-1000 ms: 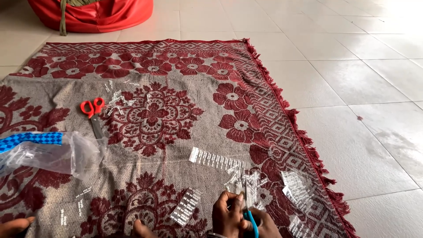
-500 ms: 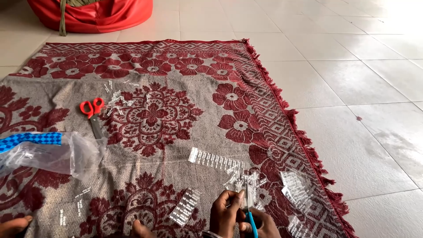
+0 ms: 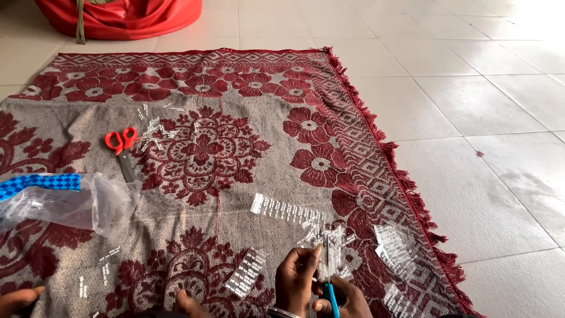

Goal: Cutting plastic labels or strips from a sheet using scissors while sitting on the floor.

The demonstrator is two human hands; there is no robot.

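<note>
Both hands work at the bottom edge of the view, over a red and grey patterned rug (image 3: 206, 147). My left hand (image 3: 296, 280) pinches a small clear strip with white markings (image 3: 327, 259) and holds it upright. Close beside it on the right, my right hand (image 3: 348, 300) grips blue-handled scissors (image 3: 331, 294) whose blades point up at the strip. Several more clear marked strips (image 3: 282, 209) lie scattered on the rug around the hands.
Red-handled scissors (image 3: 122, 150) lie on the rug at the left. A clear plastic bag with a blue checked band (image 3: 65, 200) lies at the left edge. A red bean bag (image 3: 123, 15) stands beyond the rug. White floor tiles (image 3: 471, 118) lie to the right.
My left fingers have shifted slightly on the strip, and the scissors stay against it. Nothing else on the rug has moved.
</note>
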